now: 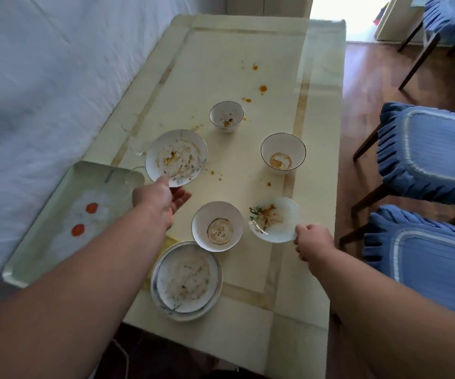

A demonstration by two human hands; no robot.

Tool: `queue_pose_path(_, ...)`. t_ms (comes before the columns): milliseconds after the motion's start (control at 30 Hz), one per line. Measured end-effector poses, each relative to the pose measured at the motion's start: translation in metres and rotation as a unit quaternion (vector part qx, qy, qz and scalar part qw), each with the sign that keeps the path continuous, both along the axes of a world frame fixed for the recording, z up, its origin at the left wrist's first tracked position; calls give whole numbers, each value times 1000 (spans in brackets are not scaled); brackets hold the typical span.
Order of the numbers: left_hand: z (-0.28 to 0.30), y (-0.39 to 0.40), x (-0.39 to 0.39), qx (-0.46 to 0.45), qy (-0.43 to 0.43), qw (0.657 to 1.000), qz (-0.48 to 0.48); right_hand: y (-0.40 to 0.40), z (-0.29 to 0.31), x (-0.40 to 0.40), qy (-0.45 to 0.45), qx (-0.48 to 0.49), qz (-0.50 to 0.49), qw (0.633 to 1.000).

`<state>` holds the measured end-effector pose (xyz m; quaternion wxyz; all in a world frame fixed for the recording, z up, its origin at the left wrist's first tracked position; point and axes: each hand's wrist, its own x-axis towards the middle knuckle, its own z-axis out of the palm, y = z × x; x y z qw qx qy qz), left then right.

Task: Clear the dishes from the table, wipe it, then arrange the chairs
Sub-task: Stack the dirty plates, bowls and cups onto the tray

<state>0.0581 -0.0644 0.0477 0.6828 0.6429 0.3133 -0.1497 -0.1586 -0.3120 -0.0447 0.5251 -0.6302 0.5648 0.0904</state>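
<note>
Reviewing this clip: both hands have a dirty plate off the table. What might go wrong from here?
1. The left hand holds the tilted plate only at its near rim, so it may slip or shed scraps.
2. The right hand pinches the small plate at its edge, close to the bowl; they may knock together.
3. Orange spills may smear under dishes dragged across.

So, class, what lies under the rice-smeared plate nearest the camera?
The rice-smeared plate sits on a larger plate; only that plate's rim shows. A yellow patch peeks out behind them; its remainder is hidden.
</note>
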Motion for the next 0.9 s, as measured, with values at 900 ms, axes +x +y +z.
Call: queue_pose_path(900,-30,98,-258,155,65,982,89,38,109,-42,-208,97,31,973)
